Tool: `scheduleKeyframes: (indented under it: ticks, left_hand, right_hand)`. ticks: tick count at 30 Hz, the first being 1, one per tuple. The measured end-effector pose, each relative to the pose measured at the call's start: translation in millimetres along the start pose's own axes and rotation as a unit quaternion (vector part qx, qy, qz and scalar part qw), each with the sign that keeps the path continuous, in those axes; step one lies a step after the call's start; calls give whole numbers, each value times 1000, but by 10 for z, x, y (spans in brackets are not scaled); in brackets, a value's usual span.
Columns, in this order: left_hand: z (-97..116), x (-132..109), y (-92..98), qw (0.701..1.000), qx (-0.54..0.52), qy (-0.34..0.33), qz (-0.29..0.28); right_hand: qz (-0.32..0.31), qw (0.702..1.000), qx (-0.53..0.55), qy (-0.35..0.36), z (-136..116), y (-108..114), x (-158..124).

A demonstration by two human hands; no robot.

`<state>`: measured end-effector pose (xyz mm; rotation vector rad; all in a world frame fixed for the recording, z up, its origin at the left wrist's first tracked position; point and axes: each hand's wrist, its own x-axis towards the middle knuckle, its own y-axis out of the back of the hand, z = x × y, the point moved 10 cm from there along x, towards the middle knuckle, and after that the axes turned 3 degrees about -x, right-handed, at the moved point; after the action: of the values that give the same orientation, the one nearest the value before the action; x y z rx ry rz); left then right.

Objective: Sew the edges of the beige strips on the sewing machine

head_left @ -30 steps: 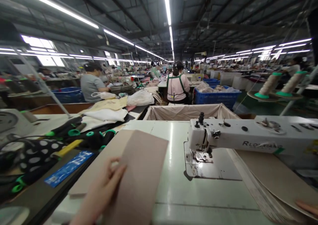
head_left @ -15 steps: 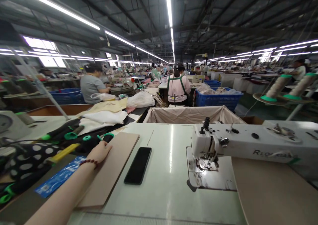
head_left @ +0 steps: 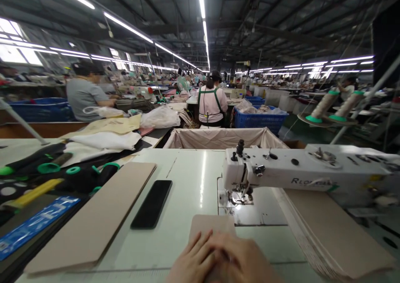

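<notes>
Landmark: the white enamelled sewing machine (head_left: 281, 170), its arm running right from the needle and presser foot. Far left of the machine lie a glossy blue printed packet (head_left: 34, 224), a flat yellow strip (head_left: 34, 192) and black fabric (head_left: 81, 179) with green plastic rings. Nearer the machine, a long matte beige panel (head_left: 90, 218) with rounded corners rests on the smooth, glossy white surface (head_left: 187, 170), and a black smartphone (head_left: 151, 198) lies just beside the panel, closer still to the machine. Behind the machine stands a bin lined with slack beige cloth (head_left: 221, 138). In front of the needle area, a small beige panel (head_left: 212, 227) lies on the surface, its near part under the left hand (head_left: 193, 258) and right hand (head_left: 240, 260). Both hands are flat and nearly closed together, fingers overlapping on the panel; whether they grip it or only press on it cannot be told. Right of the machine sits a thick stack of beige panels (head_left: 328, 233), its layered edges fanned.
</notes>
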<state>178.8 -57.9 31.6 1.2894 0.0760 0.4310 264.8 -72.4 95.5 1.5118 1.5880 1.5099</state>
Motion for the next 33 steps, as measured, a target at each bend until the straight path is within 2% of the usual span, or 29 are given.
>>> scheduleKeyframes:
  ticks: [3, 6, 10, 15, 33]
  left_hand:
    - [-150, 3, 132, 999, -4, 33, 3]
    - [-277, 82, 273, 998, -8, 68, 6]
    - [-385, 284, 299, 996, -24, 85, -9]
    - [-421, 474, 287, 996, -47, 74, -6]
    - [-454, 497, 262, 992, -58, 103, -38]
  right_hand:
    - [-13, 996, -21, -87, 667, -156, 175]
    - [-53, 991, -37, -115, 956, -278, 124]
    - [-58, 992, -39, -109, 960, -316, 7]
    - [-54, 991, -42, -112, 954, -327, 2]
    - [-69, 990, -39, -116, 982, -349, -4]
